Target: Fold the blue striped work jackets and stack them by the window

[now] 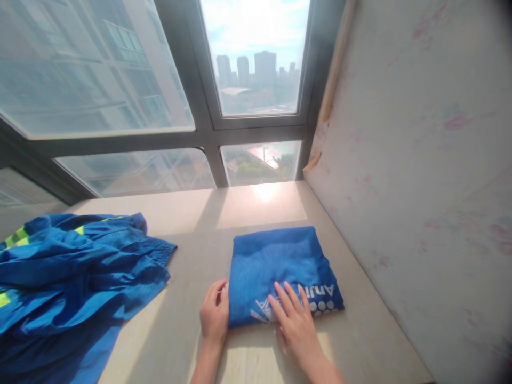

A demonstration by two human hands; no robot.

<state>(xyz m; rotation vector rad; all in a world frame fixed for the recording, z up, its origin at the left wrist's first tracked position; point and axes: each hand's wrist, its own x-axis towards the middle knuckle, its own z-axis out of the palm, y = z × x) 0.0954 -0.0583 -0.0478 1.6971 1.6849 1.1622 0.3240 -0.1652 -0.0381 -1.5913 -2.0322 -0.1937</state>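
Note:
A blue garment (276, 261), folded into a flat rectangle with white lettering and dots near its front edge, lies on a pale wooden surface (192, 240). My right hand (296, 320) rests on its front part, fingers spread over the print. Beside the left edge of the folded garment is my left hand (215, 314), its fingers curled and bent; whether they pinch the cloth edge is hidden.
A crumpled blue garment (80, 277) with yellow-green stripes spreads over the left side. Behind the surface stands a grey window frame (256, 132). A wall with faded floral paper (400, 160) borders the right side.

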